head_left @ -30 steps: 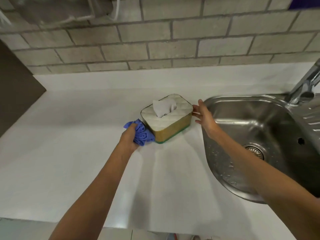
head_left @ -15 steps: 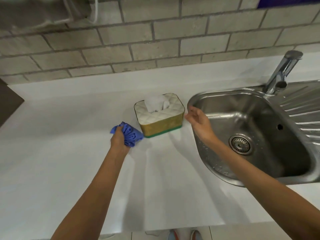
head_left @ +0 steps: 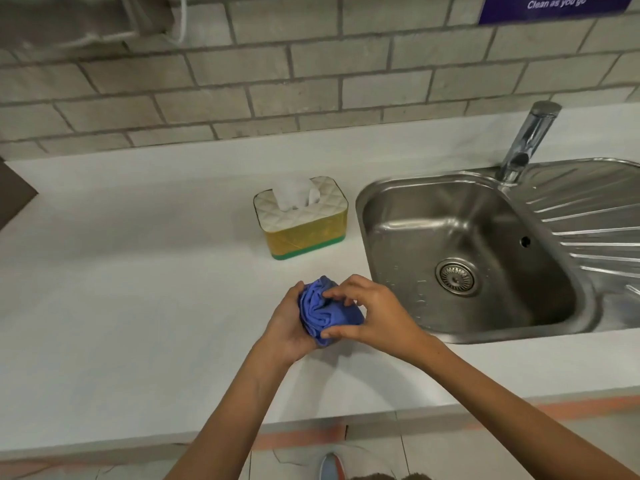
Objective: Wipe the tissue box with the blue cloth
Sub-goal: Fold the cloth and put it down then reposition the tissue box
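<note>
The tissue box stands on the white counter, yellow-sided with a green base, a quilted white top and a tissue poking out. Nothing touches it. In front of it, nearer to me, the crumpled blue cloth is bunched between both hands above the counter. My left hand cups the cloth from the left. My right hand pinches it from the right with thumb below and fingers on top. Both hands are a hand's width short of the box.
A steel sink with a drain and a ribbed drainboard lies right of the box, with a chrome tap behind it. A brick wall runs along the back. The white counter stretches left; its front edge is near my arms.
My left hand pulled the blue cloth away from the box's left side toward me. My right hand left the box's right side and took hold of the cloth too. The view shifted right.
</note>
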### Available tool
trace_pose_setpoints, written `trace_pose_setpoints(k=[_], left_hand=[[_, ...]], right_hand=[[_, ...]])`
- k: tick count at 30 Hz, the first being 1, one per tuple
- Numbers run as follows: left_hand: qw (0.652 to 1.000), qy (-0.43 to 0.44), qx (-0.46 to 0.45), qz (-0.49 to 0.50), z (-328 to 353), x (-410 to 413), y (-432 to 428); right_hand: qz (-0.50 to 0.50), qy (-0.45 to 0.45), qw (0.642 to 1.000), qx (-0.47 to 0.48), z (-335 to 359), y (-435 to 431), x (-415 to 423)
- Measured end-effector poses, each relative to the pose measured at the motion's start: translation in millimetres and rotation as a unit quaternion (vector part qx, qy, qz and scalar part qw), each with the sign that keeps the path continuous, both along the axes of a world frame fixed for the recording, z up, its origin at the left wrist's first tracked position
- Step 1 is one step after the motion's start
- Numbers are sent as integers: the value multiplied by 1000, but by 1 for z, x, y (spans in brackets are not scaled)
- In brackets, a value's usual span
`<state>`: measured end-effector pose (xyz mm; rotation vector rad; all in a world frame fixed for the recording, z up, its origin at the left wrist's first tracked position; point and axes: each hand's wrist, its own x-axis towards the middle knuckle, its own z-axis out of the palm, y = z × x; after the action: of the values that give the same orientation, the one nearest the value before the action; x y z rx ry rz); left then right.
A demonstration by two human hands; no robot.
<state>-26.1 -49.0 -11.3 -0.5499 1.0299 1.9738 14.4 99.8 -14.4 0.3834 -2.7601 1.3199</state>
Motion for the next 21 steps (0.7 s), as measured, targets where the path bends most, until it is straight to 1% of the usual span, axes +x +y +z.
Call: trace_pose_setpoints(k=[2,6,7,8,9,10,11,12,15,17,21], left_hand=[[1000,0,-8,-9,-4,5,10],[999,24,21,-38,-10,20,36],[997,38,33,-50,-10,24,43],[996,54,39,-61,-11,29,49],[994,68,43,-70,-11,33,56],[993,80,37,-75,-13,37,62],[992,96,18,-78,-15,41,67],[989,119,-20,-80,-19,44,72],[962,178,-171,-115,-25,53,80],[948,199,-216,-125,-28,59,84],[900,263,-321,-133,-35,69,86]], right_hand=[[-11,4,1000,8,1,11,8],[-35,30,998,32,-1,37,31],[-57,30,998,11,-2,44,36],[-94,17,995,-34,-2,52,41],[-136,-9,985,-105,-2,62,45],[-179,-36,967,-177,-2,73,49],[-213,-56,945,-241,-3,85,54],[-241,-71,926,-280,-5,99,59],[-298,-134,880,-345,-16,136,77],[-329,-179,863,-339,-27,151,91],[-347,-263,865,-250,-50,158,111]])
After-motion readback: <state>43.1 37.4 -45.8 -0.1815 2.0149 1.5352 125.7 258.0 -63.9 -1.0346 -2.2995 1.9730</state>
